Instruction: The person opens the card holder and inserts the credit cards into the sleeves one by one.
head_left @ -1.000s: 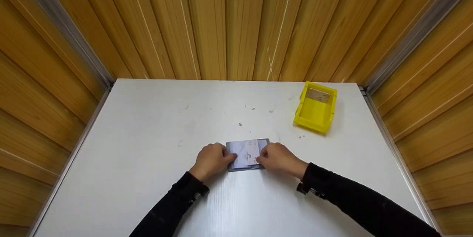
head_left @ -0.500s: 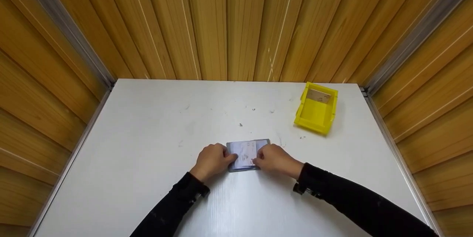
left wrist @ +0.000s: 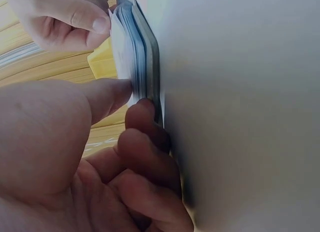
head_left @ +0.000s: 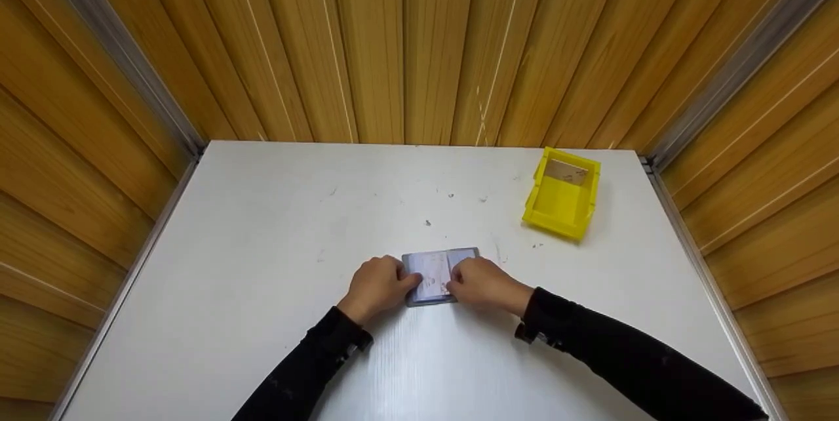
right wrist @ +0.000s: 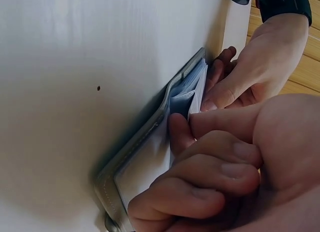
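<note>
A grey card holder with stitched edges and a stack of clear sleeves lies open on the white table. My left hand grips its left side, thumb on top of the sleeves and fingers curled at the edge, as the left wrist view shows. Over the left half lies a pale printed card. My right hand pinches that card's right edge between thumb and forefinger, its other fingers curled over the right half of the holder. In the right wrist view a sleeve gapes at the pinching fingertips.
At the back right of the white table stands a yellow plastic bin, with a brownish label at its far end. Wood-look panels enclose the back and both sides. Small dark marks dot the tabletop.
My right hand has moved a little to the left, and the card's right edge with it, uncovering more of the holder's right half. My left hand has kept its grip in place.
</note>
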`<action>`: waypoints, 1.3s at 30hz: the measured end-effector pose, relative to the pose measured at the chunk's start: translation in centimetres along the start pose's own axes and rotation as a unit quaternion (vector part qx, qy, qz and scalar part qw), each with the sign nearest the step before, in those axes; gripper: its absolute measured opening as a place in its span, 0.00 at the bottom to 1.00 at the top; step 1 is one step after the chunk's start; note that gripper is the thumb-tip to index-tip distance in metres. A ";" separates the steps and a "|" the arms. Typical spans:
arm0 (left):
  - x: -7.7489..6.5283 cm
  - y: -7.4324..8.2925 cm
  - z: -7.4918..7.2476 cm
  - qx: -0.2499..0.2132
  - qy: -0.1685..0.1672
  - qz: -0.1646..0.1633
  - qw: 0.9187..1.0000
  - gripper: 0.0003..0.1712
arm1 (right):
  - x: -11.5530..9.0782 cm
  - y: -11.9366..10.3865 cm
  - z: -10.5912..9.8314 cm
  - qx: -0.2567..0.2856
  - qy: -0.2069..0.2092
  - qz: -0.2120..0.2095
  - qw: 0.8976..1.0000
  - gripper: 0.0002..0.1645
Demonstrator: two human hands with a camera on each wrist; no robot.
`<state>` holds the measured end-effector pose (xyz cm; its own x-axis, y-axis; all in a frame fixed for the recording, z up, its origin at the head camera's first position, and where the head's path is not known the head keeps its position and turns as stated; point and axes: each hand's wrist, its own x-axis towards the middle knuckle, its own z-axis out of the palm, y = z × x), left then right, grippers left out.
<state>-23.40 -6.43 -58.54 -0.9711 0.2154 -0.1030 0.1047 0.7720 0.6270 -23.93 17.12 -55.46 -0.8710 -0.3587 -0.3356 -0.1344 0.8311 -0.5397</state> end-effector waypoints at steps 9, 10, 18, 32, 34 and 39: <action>-0.1 -0.1 0.0 -0.006 0.002 0.008 1.000 0.29 | 0.2 -0.2 0.2 -0.001 0.009 -0.003 1.000 0.20; -0.1 -0.1 -0.1 -0.007 0.002 0.009 1.000 0.28 | 0.1 -0.3 0.2 0.001 0.011 -0.004 1.000 0.18; -0.1 -0.2 -0.3 -0.005 -0.002 0.004 1.000 0.25 | 0.3 -0.4 0.0 0.006 0.036 -0.010 0.999 0.11; 0.0 -0.3 -0.4 -0.009 0.007 0.003 1.000 0.23 | 0.7 -0.4 0.2 0.014 0.049 -0.024 0.998 0.09; 0.0 -0.4 -0.4 -0.009 0.009 0.005 1.000 0.24 | 0.8 -0.3 0.3 0.016 0.051 -0.033 0.998 0.09; 0.0 -0.3 -0.4 -0.007 0.013 0.006 1.000 0.24 | 0.9 -0.2 0.5 0.013 0.060 -0.053 0.997 0.10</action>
<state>-23.47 -6.91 -58.44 -0.9752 0.2085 -0.0747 0.1137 0.7607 0.6390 -24.43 16.46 -56.00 -0.9033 -0.3889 -0.1811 -0.2176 0.7791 -0.5880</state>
